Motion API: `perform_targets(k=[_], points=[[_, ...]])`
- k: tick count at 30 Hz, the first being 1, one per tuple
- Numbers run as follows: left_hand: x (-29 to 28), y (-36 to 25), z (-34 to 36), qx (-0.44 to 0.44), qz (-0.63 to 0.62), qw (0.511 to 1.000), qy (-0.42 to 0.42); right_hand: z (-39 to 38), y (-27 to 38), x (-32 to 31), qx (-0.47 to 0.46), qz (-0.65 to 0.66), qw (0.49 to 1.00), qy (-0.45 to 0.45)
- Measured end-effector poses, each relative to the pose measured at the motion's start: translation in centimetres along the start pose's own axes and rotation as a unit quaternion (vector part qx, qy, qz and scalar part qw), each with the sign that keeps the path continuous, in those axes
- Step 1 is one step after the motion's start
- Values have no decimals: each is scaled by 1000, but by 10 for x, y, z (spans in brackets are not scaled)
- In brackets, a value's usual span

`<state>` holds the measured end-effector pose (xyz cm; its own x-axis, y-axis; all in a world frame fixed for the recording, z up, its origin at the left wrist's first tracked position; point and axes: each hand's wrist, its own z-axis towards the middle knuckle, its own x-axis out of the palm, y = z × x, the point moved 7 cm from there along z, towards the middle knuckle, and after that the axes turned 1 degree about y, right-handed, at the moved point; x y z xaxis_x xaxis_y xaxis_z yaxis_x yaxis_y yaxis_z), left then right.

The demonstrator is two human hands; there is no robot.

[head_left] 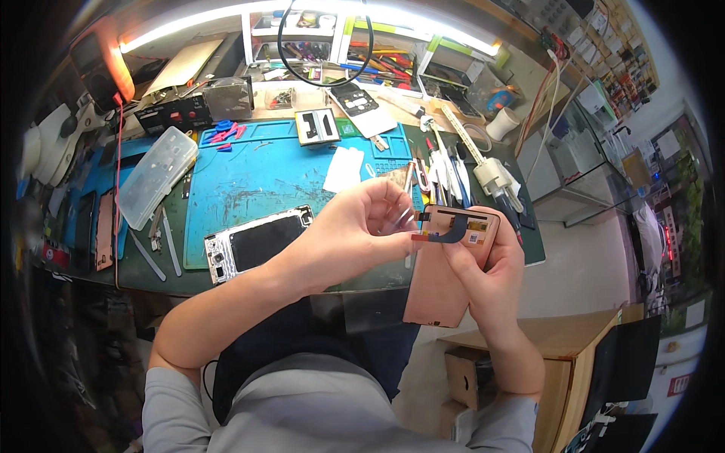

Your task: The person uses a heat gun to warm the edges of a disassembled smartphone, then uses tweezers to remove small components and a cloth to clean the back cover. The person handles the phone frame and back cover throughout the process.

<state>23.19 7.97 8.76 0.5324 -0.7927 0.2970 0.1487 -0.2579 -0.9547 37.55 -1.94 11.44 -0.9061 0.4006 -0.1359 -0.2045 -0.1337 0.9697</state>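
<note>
My right hand (492, 275) grips a phone screen panel (438, 285) by its right edge, with the copper-coloured back facing me and the thumb lying across it. A dark ribbon cable (455, 228) curves out near the panel's upper end. The fingers of my left hand (351, 235) are pinched together at the cable's reddish tip, beside the panel's upper left corner. Something clear and shiny shows between those fingers. Below my left hand lies an opened phone frame (260, 241) with a black battery area and bare metal. A see-through film (370, 311) hangs at the table's front edge.
A blue work mat (249, 181) covers the bench. On it are a white paper (344, 169) and small blue and pink picks (226, 133). A clear plastic case (157, 175) stands left; tweezers (171, 241) lie near it. Hand tools (451, 174) crowd the right side.
</note>
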Motion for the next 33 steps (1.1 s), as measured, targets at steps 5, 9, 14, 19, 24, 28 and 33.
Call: perform_targets(k=[5,9,14,19,24,28,33], points=[[1,-6,-2,72,69,994,-40,-1,1,6,-4,-16,1000,-10],[7,-16,-12,146,184,968,-90,-7,-5,-1,-28,-79,996,-36],[18,-30,-27,244,243,929,-133,-18,5,9,-147,-22,988,-38],[23,-34,-35,296,262,908,-137,-23,7,15,-151,21,988,-38],[21,-30,-34,293,246,913,-144,-24,7,16,-171,25,984,-46],[22,-30,-35,295,235,915,-145,-26,6,15,-170,30,984,-47],[22,-31,-36,276,231,923,-139,-29,8,15,-184,0,982,-44]])
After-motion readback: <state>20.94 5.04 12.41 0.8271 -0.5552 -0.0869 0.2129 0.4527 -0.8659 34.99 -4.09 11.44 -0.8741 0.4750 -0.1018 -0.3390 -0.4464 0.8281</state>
